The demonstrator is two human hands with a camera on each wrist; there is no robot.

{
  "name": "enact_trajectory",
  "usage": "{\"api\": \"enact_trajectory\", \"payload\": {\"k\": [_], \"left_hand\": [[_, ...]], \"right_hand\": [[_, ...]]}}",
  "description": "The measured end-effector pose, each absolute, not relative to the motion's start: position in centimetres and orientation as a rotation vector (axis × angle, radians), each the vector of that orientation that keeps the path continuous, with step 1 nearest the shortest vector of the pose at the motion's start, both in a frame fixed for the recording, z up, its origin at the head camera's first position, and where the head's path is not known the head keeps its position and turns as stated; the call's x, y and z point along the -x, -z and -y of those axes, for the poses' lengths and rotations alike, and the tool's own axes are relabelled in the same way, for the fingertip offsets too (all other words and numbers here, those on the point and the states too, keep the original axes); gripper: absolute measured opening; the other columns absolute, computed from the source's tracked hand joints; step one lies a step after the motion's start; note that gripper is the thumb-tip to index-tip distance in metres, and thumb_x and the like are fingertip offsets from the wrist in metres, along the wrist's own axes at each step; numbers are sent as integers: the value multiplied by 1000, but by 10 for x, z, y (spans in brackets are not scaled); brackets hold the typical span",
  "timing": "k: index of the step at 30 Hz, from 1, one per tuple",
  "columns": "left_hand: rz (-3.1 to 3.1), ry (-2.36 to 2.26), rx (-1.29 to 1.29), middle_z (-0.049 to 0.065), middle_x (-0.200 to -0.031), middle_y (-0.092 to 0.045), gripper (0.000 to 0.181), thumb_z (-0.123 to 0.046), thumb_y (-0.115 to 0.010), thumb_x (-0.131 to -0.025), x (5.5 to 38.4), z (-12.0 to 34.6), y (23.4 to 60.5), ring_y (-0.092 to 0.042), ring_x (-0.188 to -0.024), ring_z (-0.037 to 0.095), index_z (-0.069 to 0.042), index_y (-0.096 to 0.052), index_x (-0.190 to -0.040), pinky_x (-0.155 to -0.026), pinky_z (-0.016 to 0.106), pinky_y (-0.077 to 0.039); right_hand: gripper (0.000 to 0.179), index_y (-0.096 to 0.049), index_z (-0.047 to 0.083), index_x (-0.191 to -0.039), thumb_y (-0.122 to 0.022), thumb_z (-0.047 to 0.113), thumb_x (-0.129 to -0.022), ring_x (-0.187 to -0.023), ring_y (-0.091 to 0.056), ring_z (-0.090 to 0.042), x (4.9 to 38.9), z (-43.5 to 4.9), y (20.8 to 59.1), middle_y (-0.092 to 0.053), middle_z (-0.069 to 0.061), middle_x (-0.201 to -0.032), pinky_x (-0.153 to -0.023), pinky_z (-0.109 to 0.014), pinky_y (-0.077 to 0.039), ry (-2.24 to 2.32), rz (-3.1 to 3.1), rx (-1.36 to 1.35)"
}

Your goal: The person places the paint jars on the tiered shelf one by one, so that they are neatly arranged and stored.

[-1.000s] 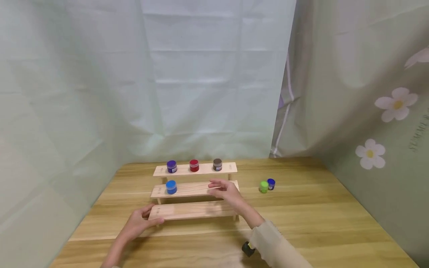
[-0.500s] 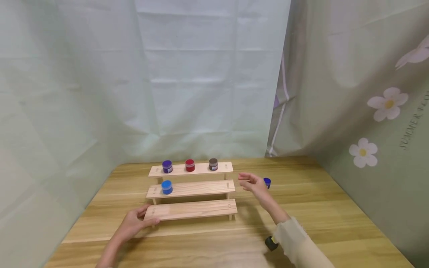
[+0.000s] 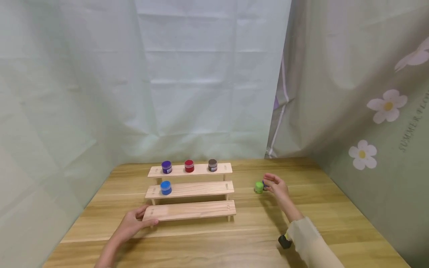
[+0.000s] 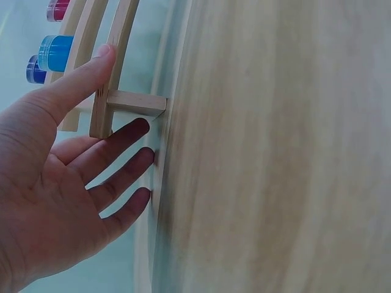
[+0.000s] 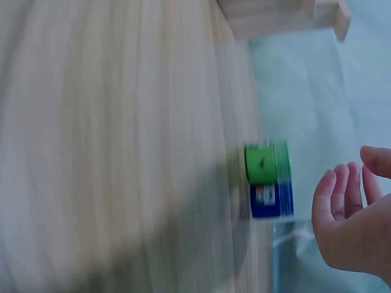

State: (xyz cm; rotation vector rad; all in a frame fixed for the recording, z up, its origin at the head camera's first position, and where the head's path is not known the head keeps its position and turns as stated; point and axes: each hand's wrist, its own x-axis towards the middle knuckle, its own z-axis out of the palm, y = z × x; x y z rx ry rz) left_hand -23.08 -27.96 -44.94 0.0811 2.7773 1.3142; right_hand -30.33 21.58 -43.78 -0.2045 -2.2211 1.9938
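My left hand grips the left end of the lowest step of a three-step wooden display stand. In the left wrist view its thumb presses the step's edge, with the index finger behind and the other fingers spread. To the right, my right hand hovers just above two small paint jars, fingers loosely bent and holding nothing. One is a light green jar; the dark blue jar touches it. From the head, the right fingers partly hide the dark blue jar.
A purple jar, a red jar and a dark grey-brown jar stand on the top step. A bright blue jar sits on the middle step's left. Curtains enclose the wooden table.
My right hand has moved right, from over the middle step to above the green and dark blue jars. My left hand keeps its grip on the stand; the head view shifted slightly.
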Motion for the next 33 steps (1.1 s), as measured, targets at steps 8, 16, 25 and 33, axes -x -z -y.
{"api": "enact_trajectory", "payload": {"k": [8, 16, 25, 33], "left_hand": [[-2786, -1318, -73, 35, -139, -46, 85, -31, -78, -82, 231, 281, 450, -49, -130, 46, 15, -37, -141, -105, 54, -43], [-2779, -1316, -44, 33, -140, -46, 86, -33, -78, -82, 230, 280, 451, -48, -131, 45, 13, -37, -143, -106, 53, -43], [-2772, -1332, -80, 35, -139, -47, 87, -32, -79, -82, 231, 279, 450, -49, -130, 45, 14, -37, -142, -105, 53, -44], [-2755, -1382, -100, 36, -137, -48, 86, -29, -79, -82, 229, 280, 451, -54, -126, 44, 17, -36, -141, -102, 49, -48]], "right_hand": [[45, -48, -8, -137, -58, 6, -95, -86, -57, 9, 315, -227, 447, -51, -27, -141, -89, -23, -52, -1910, 2245, 256], [59, -31, -1, -150, -55, 7, -97, -134, -47, -34, 318, -233, 462, -34, -25, -154, -94, -24, -51, -1927, 2397, 234], [62, -29, -6, -150, -57, 9, -96, -137, -41, -43, 316, -238, 472, -35, -31, -151, -96, -29, -50, -1932, 2500, 225], [57, -38, -4, -145, -59, 12, -95, -123, -52, -39, 320, -236, 474, -43, -31, -145, -71, -25, -44, -1806, 2584, 214]]}}
